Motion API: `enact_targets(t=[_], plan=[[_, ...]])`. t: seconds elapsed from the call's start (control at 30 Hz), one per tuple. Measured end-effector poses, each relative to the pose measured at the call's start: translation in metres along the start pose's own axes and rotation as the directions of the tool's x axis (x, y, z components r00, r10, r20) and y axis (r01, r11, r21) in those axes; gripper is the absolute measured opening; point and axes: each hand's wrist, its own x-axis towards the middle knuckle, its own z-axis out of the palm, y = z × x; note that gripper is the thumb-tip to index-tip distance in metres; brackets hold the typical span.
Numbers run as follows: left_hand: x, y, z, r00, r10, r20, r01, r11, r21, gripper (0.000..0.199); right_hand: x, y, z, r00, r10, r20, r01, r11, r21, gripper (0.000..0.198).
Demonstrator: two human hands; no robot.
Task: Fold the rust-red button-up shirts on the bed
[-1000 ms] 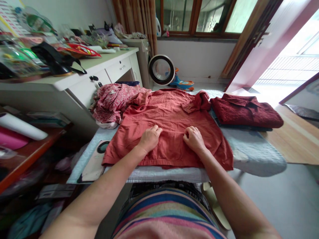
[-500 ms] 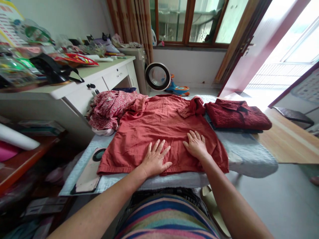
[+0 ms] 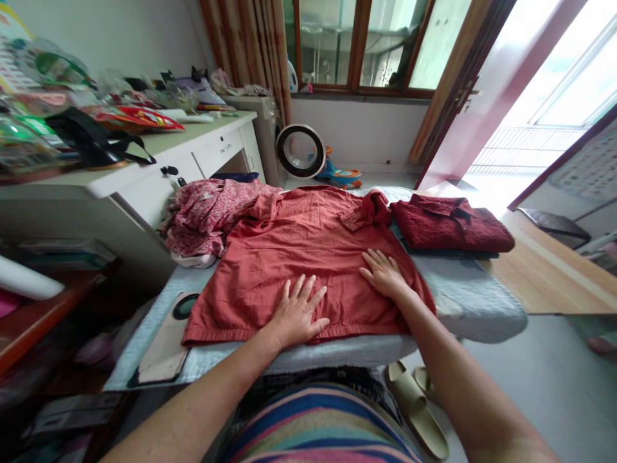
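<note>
Red shirt: rust-red garment (image 3: 294,257), spread on the worktop (image 3: 482,299), hem toward the person; creases run across its middle.
Sleeves: right one (image 3: 376,209) bunched at the shirt's upper right; left one folded in at the upper left.
Left hand: left hand (image 3: 297,316) palm down on the shirt near the hem, fingers spread apart, grasping nothing.
Right hand: right hand (image 3: 385,273) palm down on the shirt's right part, farther from the hem; fingers extended, slightly apart, no grip on the fabric. The two hands lie well apart.
Right of shirt: dark-red garment (image 3: 448,225), folded, stacked on a dark blue layer (image 3: 446,254).
Left of shirt: pink-and-white patterned cloth (image 3: 207,212), heaped, touching the shirt's upper left.
Worktop corner, near left: flat beige panel (image 3: 166,341) with a dark oval, just beside the shirt's lower corner.
Worktop cover: light blue cloth.
Beyond worktop: round dark-rimmed door (image 3: 301,151); blue-and-orange toy (image 3: 341,175) on the floor beside it.
Floor, near right: olive slippers (image 3: 419,411), partly behind the right forearm.
</note>
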Motion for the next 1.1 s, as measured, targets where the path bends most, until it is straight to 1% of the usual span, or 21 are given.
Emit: enact_targets(t=[0.03,0.07,0.13,0.17,0.2,0.23,0.27,0.33,0.4,0.5,0.57,0.63,0.7,0.77,0.8,0.87,0.93,0.97,1.0,1.07,1.1], plan=[[0.0,0.0,0.001,1.0,0.001,-0.003,-0.001,1.0,0.0,0.075,-0.001,0.01,-0.003,1.0,0.024,-0.01,-0.024,1.0,0.005,0.061],[0.0,-0.001,0.001,1.0,0.004,-0.01,-0.004,1.0,-0.003,0.075,-0.003,0.019,-0.007,0.999,0.017,-0.031,-0.016,1.0,0.018,0.06],[-0.001,-0.002,0.002,0.999,0.013,-0.036,-0.013,1.0,-0.014,0.073,-0.014,0.032,-0.018,0.992,-0.008,-0.124,0.013,0.999,0.043,0.054],[-0.002,-0.002,0.002,0.999,0.017,-0.051,-0.018,1.0,-0.018,0.072,-0.022,0.036,-0.024,0.983,0.007,-0.184,0.001,0.999,0.041,0.051],[-0.002,-0.002,0.001,0.998,0.018,-0.065,-0.02,1.0,-0.021,0.07,-0.031,0.04,-0.031,0.969,0.052,-0.239,-0.048,0.999,0.026,0.047],[-0.001,-0.002,-0.001,0.997,0.017,-0.079,-0.019,1.0,-0.022,0.067,-0.041,0.043,-0.037,0.952,0.127,-0.28,-0.132,0.991,-0.001,0.044],[0.0,-0.002,-0.004,0.996,0.015,-0.089,-0.017,1.0,-0.021,0.064,-0.051,0.045,-0.043,0.935,0.203,-0.291,-0.225,0.974,-0.043,0.041],[0.005,-0.002,-0.011,0.994,0.013,-0.106,-0.015,1.0,-0.016,0.054,-0.067,0.049,-0.053,0.913,0.328,-0.242,-0.366,0.921,-0.133,0.036],[0.016,-0.002,-0.018,0.991,0.019,-0.132,-0.02,1.0,-0.009,0.043,-0.079,0.051,-0.059,0.905,0.397,-0.151,-0.422,0.884,-0.202,0.033],[0.039,-0.002,-0.021,0.98,0.067,-0.185,-0.069,0.998,-0.002,0.034,-0.085,0.052,-0.06,0.902,0.429,-0.058,-0.43,0.876,-0.219,0.031],[0.055,-0.001,-0.017,0.975,0.117,-0.188,-0.121,0.993,-0.008,0.037,-0.085,0.053,-0.058,0.909,0.416,-0.028,-0.412,0.888,-0.205,0.029],[0.067,0.001,-0.01,0.98,0.14,-0.139,-0.144,0.989,-0.024,0.046,-0.084,0.055,-0.055,0.928,0.373,-0.024,-0.371,0.911,-0.182,0.027],[0.075,0.002,-0.002,0.99,0.124,-0.071,-0.127,0.991,-0.039,0.055,-0.084,0.06,-0.052,0.933,0.355,-0.066,-0.36,0.927,-0.104,0.024],[0.078,0.002,0.004,0.995,0.096,-0.026,-0.097,0.994,-0.046,0.061,-0.084,0.067,-0.049,0.902,0.408,-0.144,-0.401,0.913,0.073,0.02],[0.078,0.002,0.006,0.996,0.087,-0.015,-0.088,0.995,-0.046,0.063,-0.084,0.071,-0.049,0.871,0.455,-0.184,-0.423,0.886,0.192,0.018],[0.077,0.002,0.007,0.996,0.085,-0.005,-0.085,0.996,-0.042,0.066,-0.085,0.076,-0.047,0.792,0.563,-0.238,-0.432,0.791,0.432,0.017],[0.075,0.002,0.006,0.997,0.083,0.001,-0.083,0.996,-0.036,0.067,-0.088,0.078,-0.046,0.732,0.645,-0.218,-0.405,0.67,0.622,0.018],[0.075,0.002,0.006,0.997,0.082,0.004,-0.081,0.996,-0.034,0.067,-0.09,0.078,-0.045,0.725,0.667,-0.171,-0.393,0.605,0.692,0.022],[0.074,0.002,0.006,0.997,0.079,0.006,-0.079,0.996,-0.032,0.067,-0.093,0.077,-0.045,0.736,0.668,-0.109,-0.385,0.546,0.744,0.029],[0.074,0.002,0.006,0.997,0.076,0.005,-0.076,0.997,-0.03,0.066,-0.099,0.074,-0.044,0.794,0.607,0.007,-0.369,0.474,0.799,0.048],[0.075,0.002,0.006,0.997,0.076,0.002,-0.076,0.997,-0.03,0.066,-0.102,0.072,-0.044,0.823,0.566,0.04,-0.36,0.468,0.807,0.06]])
